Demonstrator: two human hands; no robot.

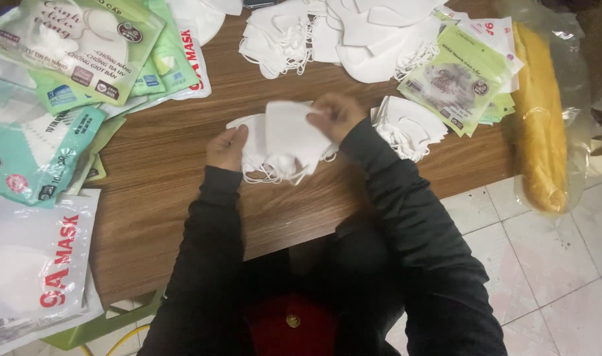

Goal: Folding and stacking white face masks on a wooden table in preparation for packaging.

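A small stack of white face masks [281,142], folded flat with thin white ear loops trailing from the lower edge, is held just above the middle of the brown wooden table [182,198]. The left hand [227,148] takes the stack's left edge, its grip closed around the masks with the thumb on top. The right hand [336,115] is at the stack's upper right corner, fingers pressed together and pinching the top mask. Both arms are in dark sleeves. Just right of the right hand lies another pile of white masks [410,128], their loops tangled at its near side. A wider heap of loose white masks [353,36] spreads along the far edge of the table. At the far left, flat rectangular packets in pale green and white [83,46] overlap one another, each bearing small round and square labels, with a white packet with red lettering [195,62] tucked at their right side. A teal packet [30,148] lies below them, and at the near left corner sits a large white pouch with red lettering [33,264]. At the far right a fan of green and white packets [456,82] lies beside a long yellow bundle in clear plastic wrap [541,118], which hangs past the table's edge over the pale tiled floor [565,277].
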